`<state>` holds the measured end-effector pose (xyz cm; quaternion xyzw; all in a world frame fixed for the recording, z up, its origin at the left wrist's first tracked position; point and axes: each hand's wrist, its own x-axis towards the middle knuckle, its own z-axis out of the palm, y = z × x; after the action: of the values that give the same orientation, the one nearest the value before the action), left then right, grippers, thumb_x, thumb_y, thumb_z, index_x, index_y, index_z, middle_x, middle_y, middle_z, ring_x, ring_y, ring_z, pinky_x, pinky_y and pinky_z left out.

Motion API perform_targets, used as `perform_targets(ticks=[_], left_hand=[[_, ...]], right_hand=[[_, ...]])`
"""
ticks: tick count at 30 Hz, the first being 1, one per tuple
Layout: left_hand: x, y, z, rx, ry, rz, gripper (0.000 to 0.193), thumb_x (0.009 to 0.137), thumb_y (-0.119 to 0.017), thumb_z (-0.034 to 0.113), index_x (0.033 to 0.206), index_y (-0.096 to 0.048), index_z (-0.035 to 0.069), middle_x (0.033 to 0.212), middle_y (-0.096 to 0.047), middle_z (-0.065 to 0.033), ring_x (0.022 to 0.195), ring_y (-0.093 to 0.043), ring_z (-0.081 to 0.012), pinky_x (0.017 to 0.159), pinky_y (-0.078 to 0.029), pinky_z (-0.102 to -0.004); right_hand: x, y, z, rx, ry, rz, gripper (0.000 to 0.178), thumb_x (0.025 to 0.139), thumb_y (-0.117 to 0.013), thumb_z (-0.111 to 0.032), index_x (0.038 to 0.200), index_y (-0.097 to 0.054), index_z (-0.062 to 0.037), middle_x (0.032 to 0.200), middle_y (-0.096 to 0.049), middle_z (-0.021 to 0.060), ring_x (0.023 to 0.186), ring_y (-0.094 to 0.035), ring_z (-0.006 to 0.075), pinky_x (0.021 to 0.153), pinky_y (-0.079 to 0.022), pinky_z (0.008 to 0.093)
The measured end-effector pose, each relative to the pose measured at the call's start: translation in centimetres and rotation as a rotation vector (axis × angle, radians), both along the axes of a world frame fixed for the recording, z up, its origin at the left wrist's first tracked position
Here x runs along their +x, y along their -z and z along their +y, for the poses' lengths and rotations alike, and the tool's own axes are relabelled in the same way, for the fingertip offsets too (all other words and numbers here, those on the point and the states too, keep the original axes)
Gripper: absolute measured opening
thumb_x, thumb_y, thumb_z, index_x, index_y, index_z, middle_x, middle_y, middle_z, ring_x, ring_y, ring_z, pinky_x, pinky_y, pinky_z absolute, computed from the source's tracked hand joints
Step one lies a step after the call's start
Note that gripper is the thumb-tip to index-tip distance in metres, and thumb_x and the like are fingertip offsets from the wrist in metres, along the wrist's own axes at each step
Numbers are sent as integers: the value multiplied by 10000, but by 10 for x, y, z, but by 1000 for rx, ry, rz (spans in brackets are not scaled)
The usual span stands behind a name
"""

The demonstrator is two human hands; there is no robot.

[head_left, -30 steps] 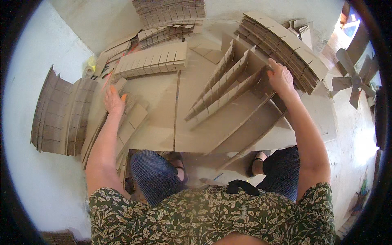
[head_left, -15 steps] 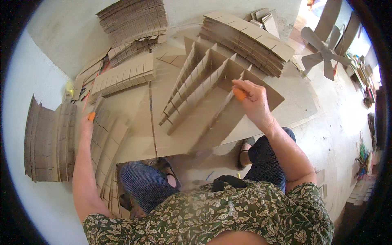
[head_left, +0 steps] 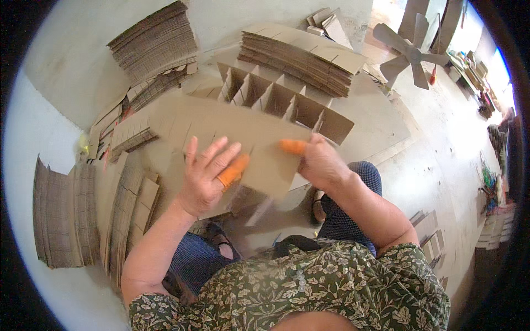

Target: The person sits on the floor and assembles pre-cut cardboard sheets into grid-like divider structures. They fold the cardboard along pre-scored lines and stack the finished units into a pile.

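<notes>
A slotted cardboard sheet (head_left: 262,129) spans the middle, in front of a cardboard divider (head_left: 295,102) made of crossed strips. My right hand (head_left: 326,164) grips the sheet's right end, its orange-covered thumb lying on top and the other fingers mostly hidden behind the edge. With fingers spread, my left hand (head_left: 203,179) rests over the near side of the same sheet; it wears an orange cover on the thumb. The sheet hides the divider's near part and much of the table beneath it.
Slotted cardboard stacks stand at the back (head_left: 298,58), back left (head_left: 154,44), far left (head_left: 63,212) and near left (head_left: 124,204). A grey fan (head_left: 413,54) stands at the right rear. Below the table's near edge are my knees (head_left: 356,201).
My left hand has swung from the left-hand stack to the middle, and a sheet now lies across there. My right hand has left the divider strip and moved slightly lower, onto the sheet's end.
</notes>
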<state>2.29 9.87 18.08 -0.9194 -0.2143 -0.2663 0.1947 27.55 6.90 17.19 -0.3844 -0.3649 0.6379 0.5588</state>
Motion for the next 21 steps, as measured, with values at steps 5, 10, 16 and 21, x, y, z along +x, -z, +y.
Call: perform_targets(ticks=[5,10,16,21], left_hand=[[-10,32,34,-306,-332,-438,414,864,-636,243,1218,-569,39,1193,-588,-96,1123,-520,-259,1001,-359,-400],[-69,67,72,-1051,-600,-625,274,909,-588,198,1083,-636,-7,946,-654,-72,863,-573,-138,799,-438,-261],[-79,55,65,-1032,-715,-478,245,903,-576,174,1031,-651,-21,866,-652,-66,801,-573,-134,744,-440,-255],[-93,52,39,-680,-725,-518,198,886,-586,113,1024,-634,-22,934,-645,-122,873,-592,-219,805,-459,-295]], right_hand=[[78,3,-11,239,473,-188,214,879,-625,-149,1025,-647,6,919,-675,62,797,-632,143,690,-502,274],[136,25,-5,290,549,-368,178,899,-596,-117,1002,-667,10,906,-660,20,790,-577,96,708,-469,243],[140,45,0,334,557,-531,187,886,-599,-75,1030,-655,30,847,-634,-18,778,-531,78,712,-446,234],[155,61,16,352,561,-513,194,879,-612,-88,1034,-661,17,839,-636,-20,786,-527,78,714,-439,234]])
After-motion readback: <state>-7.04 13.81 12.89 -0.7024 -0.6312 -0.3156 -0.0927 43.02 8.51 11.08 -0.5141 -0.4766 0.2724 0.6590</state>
